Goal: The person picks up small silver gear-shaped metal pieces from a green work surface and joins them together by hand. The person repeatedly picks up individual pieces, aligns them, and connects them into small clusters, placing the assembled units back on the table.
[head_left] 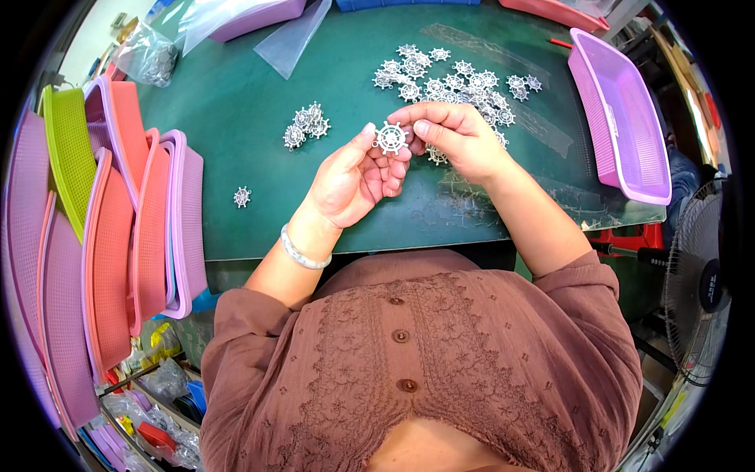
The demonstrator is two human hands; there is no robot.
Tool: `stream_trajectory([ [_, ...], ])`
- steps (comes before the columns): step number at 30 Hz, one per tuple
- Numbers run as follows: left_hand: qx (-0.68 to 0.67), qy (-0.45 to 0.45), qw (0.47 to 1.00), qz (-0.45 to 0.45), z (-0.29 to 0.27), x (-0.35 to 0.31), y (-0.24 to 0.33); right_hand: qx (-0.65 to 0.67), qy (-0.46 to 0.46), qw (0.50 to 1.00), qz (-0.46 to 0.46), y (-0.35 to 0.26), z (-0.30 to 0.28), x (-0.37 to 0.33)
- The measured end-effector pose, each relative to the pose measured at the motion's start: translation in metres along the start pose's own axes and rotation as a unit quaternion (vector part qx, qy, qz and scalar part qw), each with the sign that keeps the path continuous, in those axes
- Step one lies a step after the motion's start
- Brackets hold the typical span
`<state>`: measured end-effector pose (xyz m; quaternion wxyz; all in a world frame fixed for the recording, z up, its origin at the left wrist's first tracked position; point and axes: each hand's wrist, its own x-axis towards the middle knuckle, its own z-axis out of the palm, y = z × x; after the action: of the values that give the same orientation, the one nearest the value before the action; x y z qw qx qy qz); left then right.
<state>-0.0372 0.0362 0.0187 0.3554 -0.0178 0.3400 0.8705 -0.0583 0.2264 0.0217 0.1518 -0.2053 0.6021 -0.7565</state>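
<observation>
Ship's-wheel charm (391,138) pinched above the bench (244,145), inward of its near edge.
Left hand (344,185) has fingers clamped on it; whether those of the right hand (465,145) grip, I cannot tell. A loosened pinch could drop it among the scattered charms (454,82) beyond.

Small-parts workshop, by the look. Green tabletop (236,118) scuffed, patched with clear tape; many matching metal wheel-shaped pieces (414,64) heaped right of its middle. Clear plastic bag (149,55) by far left corner. Plastic baskets (110,267) stacked in quantity along left edge; purple basket (591,102) at right edge; fan (710,285) off near right corner.
</observation>
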Motion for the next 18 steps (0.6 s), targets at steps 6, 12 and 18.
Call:
stream_trajectory([
  [6,-0.005,0.005,1.000,-0.003,0.0007,-0.0002,-0.0007,0.011,0.005,1.000,0.005,0.0016,0.0009,-0.0006],
  [12,-0.008,0.013,1.000,-0.004,0.0013,0.0005,-0.0022,0.006,0.010,1.000,0.010,0.0000,0.0016,-0.0007],
  [18,0.001,0.008,1.000,-0.002,-0.0023,0.0018,-0.0045,0.014,0.016,1.000,0.018,0.0008,0.0009,-0.0008],
])
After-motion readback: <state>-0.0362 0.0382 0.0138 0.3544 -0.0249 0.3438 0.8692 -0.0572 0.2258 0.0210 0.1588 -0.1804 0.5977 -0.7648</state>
